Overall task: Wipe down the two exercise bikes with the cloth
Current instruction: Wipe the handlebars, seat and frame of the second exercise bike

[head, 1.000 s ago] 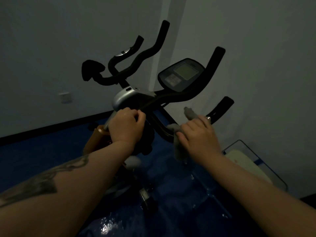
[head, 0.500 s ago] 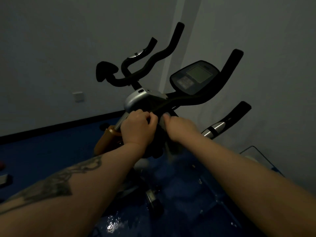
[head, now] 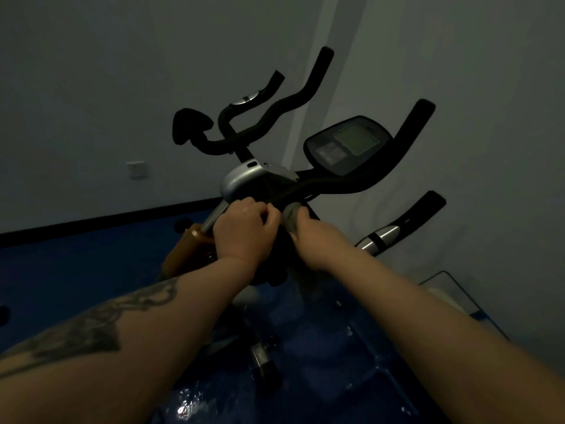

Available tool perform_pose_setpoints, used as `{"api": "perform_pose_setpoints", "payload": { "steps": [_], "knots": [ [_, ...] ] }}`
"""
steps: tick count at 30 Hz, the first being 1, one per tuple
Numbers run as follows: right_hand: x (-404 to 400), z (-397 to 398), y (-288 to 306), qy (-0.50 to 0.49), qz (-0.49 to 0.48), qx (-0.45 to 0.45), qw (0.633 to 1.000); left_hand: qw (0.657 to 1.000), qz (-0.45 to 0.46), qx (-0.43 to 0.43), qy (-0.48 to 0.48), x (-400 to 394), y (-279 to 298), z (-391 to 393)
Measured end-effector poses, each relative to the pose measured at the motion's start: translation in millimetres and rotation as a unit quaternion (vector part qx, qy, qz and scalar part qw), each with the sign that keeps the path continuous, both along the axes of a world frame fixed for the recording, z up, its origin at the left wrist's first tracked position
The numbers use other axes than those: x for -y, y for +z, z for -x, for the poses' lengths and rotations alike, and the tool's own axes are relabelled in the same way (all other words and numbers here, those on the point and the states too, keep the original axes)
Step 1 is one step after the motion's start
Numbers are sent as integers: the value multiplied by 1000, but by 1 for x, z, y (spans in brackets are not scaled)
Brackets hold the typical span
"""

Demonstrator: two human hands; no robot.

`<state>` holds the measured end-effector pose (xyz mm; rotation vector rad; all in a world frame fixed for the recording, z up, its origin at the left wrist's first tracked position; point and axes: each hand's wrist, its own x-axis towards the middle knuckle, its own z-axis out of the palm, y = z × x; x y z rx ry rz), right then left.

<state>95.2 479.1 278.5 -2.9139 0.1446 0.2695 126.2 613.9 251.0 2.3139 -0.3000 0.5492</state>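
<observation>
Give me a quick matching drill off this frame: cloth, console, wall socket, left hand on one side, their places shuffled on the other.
Things:
1. cloth
2. console
3. wall socket
4. left hand

Places:
A. low on the left wall, above the dark skirting
B. gripping the bike's stem just below the silver housing
C. held in the right hand against the handlebar's centre
D. mounted between the handlebar's upswept grips

Pairs: 1-C, 2-D, 3-A, 4-B
</observation>
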Motion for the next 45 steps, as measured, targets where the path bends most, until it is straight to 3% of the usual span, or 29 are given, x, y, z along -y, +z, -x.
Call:
{"api": "perform_pose_setpoints", "payload": {
  "steps": [4,9,13,17,21,25,28,30,34,36,39,40,42,45],
  "knots": [
    [7,-1,3,3,47,-45,998,1000,-4,0,2,2,1,-2],
    [-4,-12,6,-44,-36,-9,998,1000,1,-5,1,0,1,-1],
    [4,17,1,0,85,2,996,1000,-1,7,-1,1,0,-1],
    [0,-17,7,-18,65,-61,996,1000,-9,0,3,1,2,-1],
    [-6,-17,1,-69,13,-2,998,1000,-6,-7,5,0,1,0],
    [7,-1,10,-42,17,-113,993,1000,-6,-2,-5,0,0,-2],
    [7,-24,24,-28,-56,-176,982,1000,-3,-6,-11,-1,1,-4],
    [0,-32,23,-8,-72,-157,985,1000,-3,-6,-7,-1,0,-4],
    [-1,-3,7,-40,28,-66,997,1000,3,-5,-6,-1,1,-2],
    [3,9,12,-32,92,-113,989,1000,-1,-13,-12,-1,1,-2],
    [5,-14,29,-30,22,-191,981,1000,-1,-22,-13,-1,4,-2],
    [2,-24,26,-18,-11,-181,983,1000,-1,-21,-10,0,4,-2],
    [-4,-27,14,-23,-31,-77,996,1000,-7,-16,-3,0,3,-3],
    [-4,4,3,10,83,23,996,1000,-4,-9,-4,-1,0,-2]
  ]
}}
